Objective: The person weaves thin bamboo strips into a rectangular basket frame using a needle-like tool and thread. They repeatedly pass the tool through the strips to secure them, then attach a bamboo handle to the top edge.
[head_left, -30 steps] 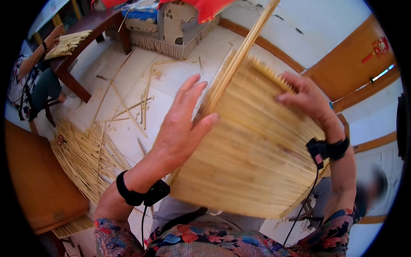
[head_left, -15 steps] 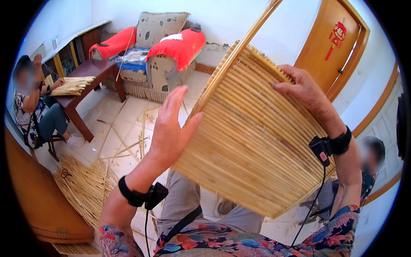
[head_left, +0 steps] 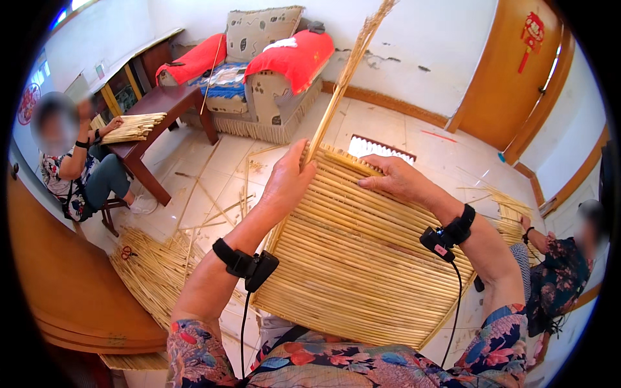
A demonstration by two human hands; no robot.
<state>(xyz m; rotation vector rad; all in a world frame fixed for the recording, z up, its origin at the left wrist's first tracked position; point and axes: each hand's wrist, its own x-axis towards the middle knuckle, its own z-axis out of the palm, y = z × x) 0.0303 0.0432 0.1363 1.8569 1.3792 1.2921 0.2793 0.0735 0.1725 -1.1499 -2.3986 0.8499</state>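
Observation:
A flat panel of yellow plant stalks (head_left: 369, 258), laid side by side and fastened together, is held tilted over my lap. My left hand (head_left: 288, 181) is closed around its upper left corner. There a long stalk bundle with a brushy tip (head_left: 349, 68) runs up along the left edge and sticks out past the hand. My right hand (head_left: 404, 184) grips the top edge, thumb on the near face, fingers hidden behind. Both wrists wear black straps with small cabled devices.
Loose stalks (head_left: 152, 278) and red-handled scissors (head_left: 127, 253) lie on the floor at left. A co-worker sits by a dark red table (head_left: 145, 142) with a stalk bundle (head_left: 134, 127); another person (head_left: 556, 278) is at right. An armchair (head_left: 265, 97) stands at the back.
The panel has dropped lower and tilted flatter, its top edge farther from me. My left hand has closed at the corner, where before its fingers were spread beside the edge. The right hand moved left.

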